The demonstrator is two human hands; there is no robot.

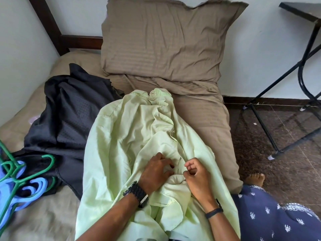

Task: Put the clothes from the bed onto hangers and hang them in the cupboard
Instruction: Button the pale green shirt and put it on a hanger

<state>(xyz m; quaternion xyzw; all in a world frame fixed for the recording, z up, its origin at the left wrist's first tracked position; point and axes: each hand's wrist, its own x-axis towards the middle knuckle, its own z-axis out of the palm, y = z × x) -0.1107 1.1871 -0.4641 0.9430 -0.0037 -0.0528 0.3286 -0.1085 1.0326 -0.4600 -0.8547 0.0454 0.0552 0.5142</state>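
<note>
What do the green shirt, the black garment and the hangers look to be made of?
Green shirt: thin matte woven cloth, probably cotton; it creases finely. Black garment: likely synthetic; slight sheen, with a perforated mesh panel. Hangers: moulded plastic, smooth and glossy, in green and blue.

— What's cut off for you?
— The hangers run past the left edge, and the pale green shirt runs off the bottom.
— Hidden?
— Your left hand buries its fingertips in a shirt fold.

pillow against wall | black folding table right | dark speckled floor
</note>
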